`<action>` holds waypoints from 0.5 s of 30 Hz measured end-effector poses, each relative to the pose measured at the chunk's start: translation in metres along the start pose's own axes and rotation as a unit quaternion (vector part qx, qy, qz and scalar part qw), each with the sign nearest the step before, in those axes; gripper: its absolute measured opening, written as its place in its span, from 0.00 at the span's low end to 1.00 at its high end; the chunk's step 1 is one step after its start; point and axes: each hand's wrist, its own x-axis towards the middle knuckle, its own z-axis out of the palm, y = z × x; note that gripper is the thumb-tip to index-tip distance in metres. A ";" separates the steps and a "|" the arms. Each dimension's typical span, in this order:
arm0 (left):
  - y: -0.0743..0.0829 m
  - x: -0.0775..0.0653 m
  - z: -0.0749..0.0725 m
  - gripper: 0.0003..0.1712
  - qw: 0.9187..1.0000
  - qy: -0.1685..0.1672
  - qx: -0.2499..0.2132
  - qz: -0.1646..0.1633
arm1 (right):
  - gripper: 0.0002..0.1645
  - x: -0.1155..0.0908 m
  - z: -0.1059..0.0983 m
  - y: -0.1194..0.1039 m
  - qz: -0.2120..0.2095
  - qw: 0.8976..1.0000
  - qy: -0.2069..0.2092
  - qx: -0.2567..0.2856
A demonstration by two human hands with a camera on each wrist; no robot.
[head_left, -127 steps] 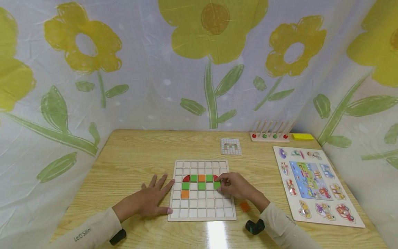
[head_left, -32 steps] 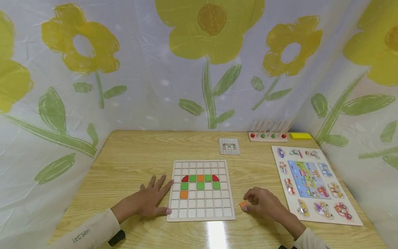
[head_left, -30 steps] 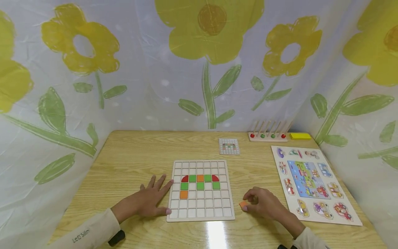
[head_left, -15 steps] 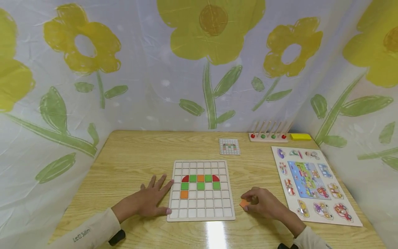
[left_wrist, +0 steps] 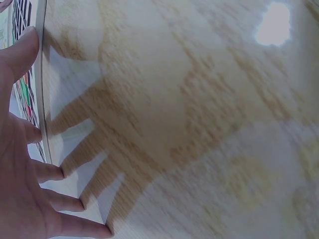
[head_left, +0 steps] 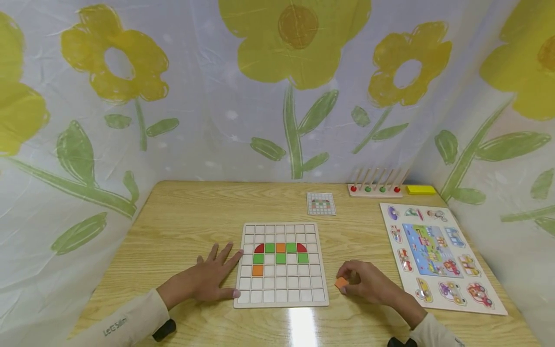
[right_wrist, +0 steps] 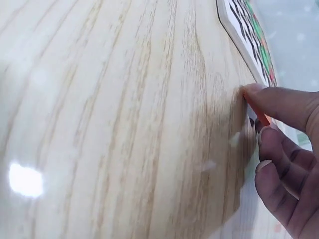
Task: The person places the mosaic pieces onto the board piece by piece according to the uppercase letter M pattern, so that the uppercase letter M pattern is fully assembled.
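Note:
To the right of the white grid board (head_left: 281, 283), my right hand (head_left: 366, 283) pinches an orange square tile (head_left: 341, 283) between thumb and fingers. The right wrist view shows that orange tile (right_wrist: 257, 108) edge-on and tilted at the thumb tip. My left hand (head_left: 212, 277) lies with fingers spread, thumb and index tip at the board's left edge. On the board, a row runs from a red quarter-round tile (head_left: 259, 248) through green, orange and green to another red one (head_left: 301, 247). Beneath are several green tiles, and an orange tile (head_left: 257, 270) at left.
A small pattern card (head_left: 321, 204) lies behind the board. At the back right stand a peg rack (head_left: 375, 191) with red and green beads and a yellow block (head_left: 420, 190). A vehicle puzzle board (head_left: 442, 258) lies at the right, beyond my right hand.
My right hand has left the board's right side, where a red and a green tile now sit uncovered, and moved to the orange tile on the table, now tilted in its fingers. The left hand stays put.

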 end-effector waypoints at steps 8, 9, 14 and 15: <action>0.000 -0.001 0.000 0.60 1.000 -0.003 0.005 -0.001 | 0.07 0.004 -0.001 -0.001 -0.016 0.999 -0.017 0.025; 0.000 0.000 -0.001 0.59 1.000 -0.003 0.008 -0.001 | 0.07 0.004 -0.001 -0.001 -0.019 0.999 -0.016 0.029; 0.001 -0.001 0.000 0.59 1.000 0.005 0.013 0.002 | 0.05 0.005 -0.003 -0.003 -0.023 0.999 -0.016 0.039; 0.001 -0.001 0.000 0.59 1.000 0.007 0.013 0.002 | 0.05 0.005 -0.003 -0.003 -0.020 0.999 -0.017 0.038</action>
